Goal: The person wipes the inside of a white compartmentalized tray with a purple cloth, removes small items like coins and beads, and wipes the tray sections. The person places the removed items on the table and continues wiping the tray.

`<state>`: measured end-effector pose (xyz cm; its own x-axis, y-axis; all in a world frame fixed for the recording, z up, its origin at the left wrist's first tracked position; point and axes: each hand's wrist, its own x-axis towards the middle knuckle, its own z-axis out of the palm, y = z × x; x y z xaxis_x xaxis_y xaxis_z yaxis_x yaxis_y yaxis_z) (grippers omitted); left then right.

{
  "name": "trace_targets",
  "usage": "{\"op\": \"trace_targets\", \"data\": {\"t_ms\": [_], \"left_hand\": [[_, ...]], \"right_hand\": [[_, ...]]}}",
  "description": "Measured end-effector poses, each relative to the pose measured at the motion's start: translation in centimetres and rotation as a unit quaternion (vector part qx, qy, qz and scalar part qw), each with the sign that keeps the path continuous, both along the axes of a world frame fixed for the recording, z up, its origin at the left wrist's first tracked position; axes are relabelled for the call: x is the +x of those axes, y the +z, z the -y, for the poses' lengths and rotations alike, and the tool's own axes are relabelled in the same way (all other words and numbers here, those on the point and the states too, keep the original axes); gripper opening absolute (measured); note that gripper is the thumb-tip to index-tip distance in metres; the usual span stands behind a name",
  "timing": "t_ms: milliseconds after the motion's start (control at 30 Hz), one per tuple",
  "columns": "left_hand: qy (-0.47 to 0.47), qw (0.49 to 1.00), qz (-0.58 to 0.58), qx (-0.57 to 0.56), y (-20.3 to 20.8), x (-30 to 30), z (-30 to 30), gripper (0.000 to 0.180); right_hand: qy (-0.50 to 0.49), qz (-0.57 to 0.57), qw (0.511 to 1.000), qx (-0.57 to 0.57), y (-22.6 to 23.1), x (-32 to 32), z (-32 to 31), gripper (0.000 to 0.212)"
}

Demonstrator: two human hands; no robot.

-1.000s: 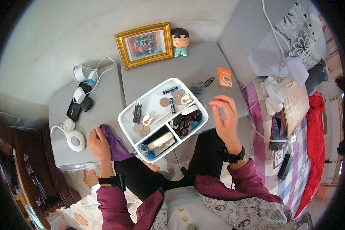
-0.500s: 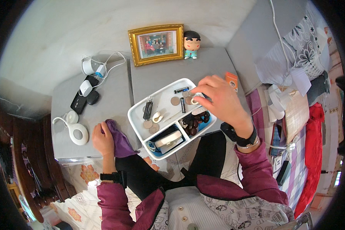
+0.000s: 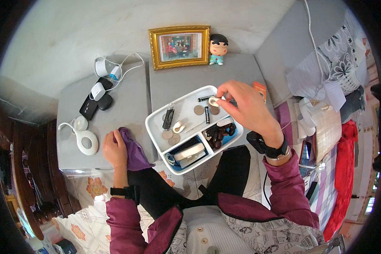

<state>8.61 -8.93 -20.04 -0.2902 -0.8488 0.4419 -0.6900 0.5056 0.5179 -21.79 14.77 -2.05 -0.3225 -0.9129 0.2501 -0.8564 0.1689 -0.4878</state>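
Observation:
A white divided tray (image 3: 185, 101) lies before me, its near edge over my knees. At its far right corner my right hand (image 3: 246, 106) pinches a small cream-white curved clip (image 3: 213, 102), shaped like a clip-on earbud. A similar white clip (image 3: 178, 126) rests in the tray's large compartment. Around them lie a dark battery (image 3: 207, 114), another battery (image 3: 205, 98), several coins (image 3: 198, 110), a thin white stick (image 3: 194, 128) and a black clear-tipped object (image 3: 168, 117). My left hand (image 3: 114, 149) is closed on a purple cloth (image 3: 133, 150) at the seat's front edge.
Left on the grey seat are a white looped device (image 3: 87, 143), a black power bank (image 3: 88, 109) and a charger with cable (image 3: 98, 91). Behind stand a gold picture frame (image 3: 180, 65) and a figurine (image 3: 218, 50). The tray's near compartments hold a white case (image 3: 189, 153) and dark brown beads (image 3: 217, 137).
My right fingers have closed on the white clip and raised it slightly. The view has shifted a little; my left hand stays on the purple cloth.

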Motion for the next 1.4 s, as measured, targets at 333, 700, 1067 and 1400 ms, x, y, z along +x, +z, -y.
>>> {"op": "trace_targets", "data": {"t_ms": [333, 700, 1067, 1400], "left_hand": [[0.015, 1.000, 0.003, -0.005, 0.1, -0.2, -0.1, 0.031], [-0.005, 0.999, -0.005, -0.032, 0.0, -0.2, 0.0, 0.030], [0.007, 1.000, 0.005, -0.011, 0.0, -0.1, 0.0, 0.031], [0.008, 1.000, 0.006, 0.005, 0.0, -0.1, -0.1, 0.031]], "right_hand": [[0.041, -0.124, 0.991, -0.022, -3.3, -0.3, 2.6, 0.022], [0.025, -0.042, 0.998, -0.035, -2.5, -0.4, 2.2, 0.020], [0.073, -0.136, 0.988, -0.026, -3.0, -0.4, 2.6, 0.019], [0.106, 0.006, 0.994, -0.021, -1.1, 1.3, 2.6, 0.019]]}}
